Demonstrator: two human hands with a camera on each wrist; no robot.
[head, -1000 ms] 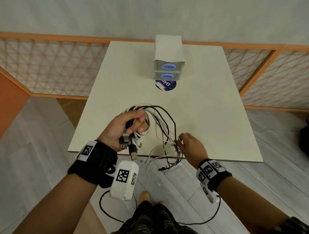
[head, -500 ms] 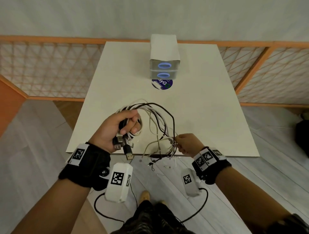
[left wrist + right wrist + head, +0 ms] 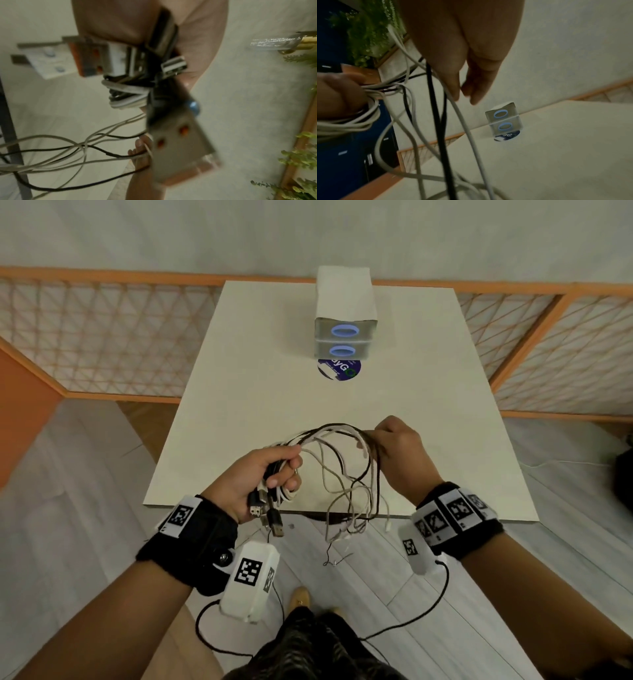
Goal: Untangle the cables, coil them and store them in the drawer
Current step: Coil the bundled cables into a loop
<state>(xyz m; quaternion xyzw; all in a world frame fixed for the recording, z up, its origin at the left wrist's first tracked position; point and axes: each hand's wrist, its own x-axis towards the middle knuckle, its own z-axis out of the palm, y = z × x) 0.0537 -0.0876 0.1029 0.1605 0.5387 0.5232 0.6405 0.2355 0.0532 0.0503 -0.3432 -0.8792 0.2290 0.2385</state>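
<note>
A tangle of black and white cables [image 3: 342, 467] hangs between my two hands above the near edge of the white table [image 3: 308, 405]. My left hand [image 3: 270, 470] grips a coiled bunch of them, with USB plugs [image 3: 270, 515] sticking out below the fist; the plugs [image 3: 173, 65] show close up in the left wrist view. My right hand [image 3: 394, 440] pinches several strands at the top of the loop, and those strands [image 3: 440, 121] run down past its fingers [image 3: 471, 86]. Loose cable ends dangle below the table edge. A small two-drawer box [image 3: 342, 337] with blue ring handles stands shut at the far middle of the table.
A round blue sticker [image 3: 339, 369] lies in front of the drawer box [image 3: 504, 121]. An orange-framed lattice fence [image 3: 102, 337] surrounds the table on the left, back and right. A dark object [image 3: 623, 477] sits on the floor at the far right.
My right hand rose from the low hanging ends at the table's edge up to the top of the cable loop and took hold there. My left hand kept its grip on the bunch.
</note>
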